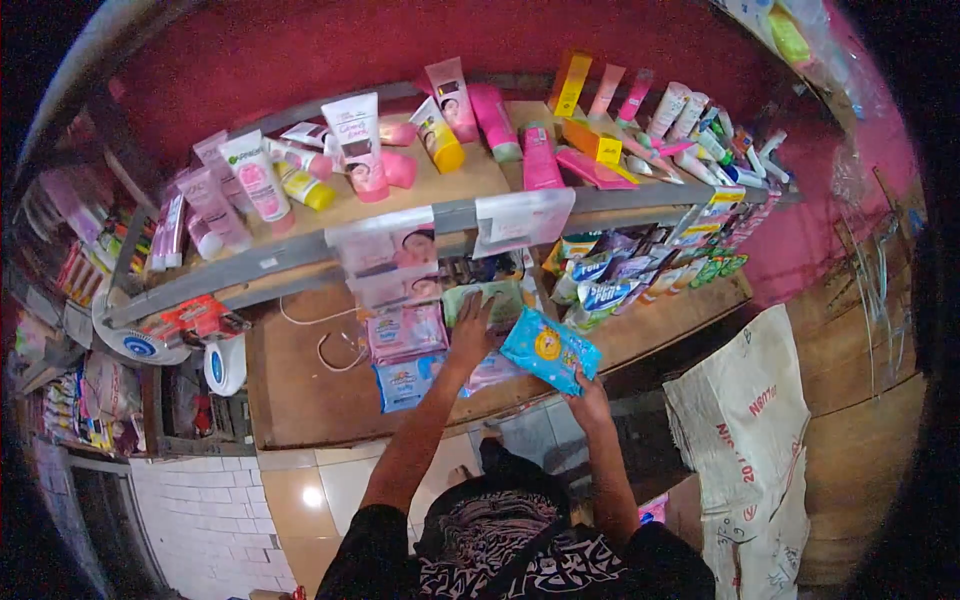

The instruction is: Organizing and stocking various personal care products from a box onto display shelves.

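Observation:
My right hand grips the lower right corner of a blue pack of wet wipes with a yellow round picture on it. The pack is tilted in front of the lower shelf. My left hand lies with fingers stretched out on a pale green pack on that shelf. Left of this hand are a pink pack and, nearer me, a light blue pack. Another pale pink and blue pack lies partly hidden behind my left wrist and the held pack.
An upper shelf carries several tubes and boxes, with sachets hanging from its edge. Pouches stand at the lower shelf's right. A white cable lies on the lower shelf. A large printed sack stands to my right.

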### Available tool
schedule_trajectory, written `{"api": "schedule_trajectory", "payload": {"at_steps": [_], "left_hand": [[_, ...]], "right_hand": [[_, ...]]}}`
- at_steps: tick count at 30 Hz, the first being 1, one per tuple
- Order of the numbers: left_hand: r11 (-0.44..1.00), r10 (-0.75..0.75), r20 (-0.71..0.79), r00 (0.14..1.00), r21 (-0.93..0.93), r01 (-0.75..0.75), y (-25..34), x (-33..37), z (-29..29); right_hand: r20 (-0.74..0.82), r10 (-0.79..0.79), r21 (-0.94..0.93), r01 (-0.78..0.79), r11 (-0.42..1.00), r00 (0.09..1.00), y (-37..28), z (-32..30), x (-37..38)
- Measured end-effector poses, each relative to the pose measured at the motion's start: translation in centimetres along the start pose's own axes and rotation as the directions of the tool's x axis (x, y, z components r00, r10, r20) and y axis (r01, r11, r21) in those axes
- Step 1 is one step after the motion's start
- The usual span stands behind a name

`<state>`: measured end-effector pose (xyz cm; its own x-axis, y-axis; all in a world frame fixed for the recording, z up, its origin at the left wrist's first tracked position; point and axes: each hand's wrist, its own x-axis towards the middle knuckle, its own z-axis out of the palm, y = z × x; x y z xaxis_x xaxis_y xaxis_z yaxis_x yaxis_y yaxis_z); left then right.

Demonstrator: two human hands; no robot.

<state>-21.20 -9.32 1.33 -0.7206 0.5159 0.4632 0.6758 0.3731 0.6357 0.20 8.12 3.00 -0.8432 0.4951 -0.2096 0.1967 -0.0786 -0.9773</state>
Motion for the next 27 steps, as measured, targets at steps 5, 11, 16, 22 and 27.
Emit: {"api": "schedule_trajectory", "payload": {"at_steps": [5, 11, 16, 22, 27], "left_hand": [[0.932, -0.077, 0.175, 0.982, 0.363, 0.008, -5.4, 3.7, 2.7], [0.89, -0.161, 0.258, 0.953, 0.454, 0.027, -9.5, 5.0, 3.4], [0.953, -0.183, 0.451, 0.873, 0.299, 0.045, -9.8, 5.2, 3.0], [0.958, -0.103, 0.407, 0.908, 0.287, -0.02, -9.0, 3.9, 2.8], [0.971, 0.025, 0.386, 0.922, 0.209, -0.113, -11.7, 4.4, 2.4]], "right_hand": [[0.041, 0.189, 0.6, -0.175, 0.78, 0.981, -1.4, -1.4, 1.9], [0.024, 0.228, 0.618, -0.194, 0.762, 0.973, -1.1, -2.6, 1.5], [-0.065, 0.395, 0.597, -0.282, 0.751, 0.916, -0.6, -2.8, 2.2], [0.067, 0.271, 0.596, -0.256, 0.761, 0.96, -1.3, -1.9, 4.2], [0.123, 0.244, 0.504, -0.273, 0.819, 0.962, -2.9, -0.3, 7.1]]}}
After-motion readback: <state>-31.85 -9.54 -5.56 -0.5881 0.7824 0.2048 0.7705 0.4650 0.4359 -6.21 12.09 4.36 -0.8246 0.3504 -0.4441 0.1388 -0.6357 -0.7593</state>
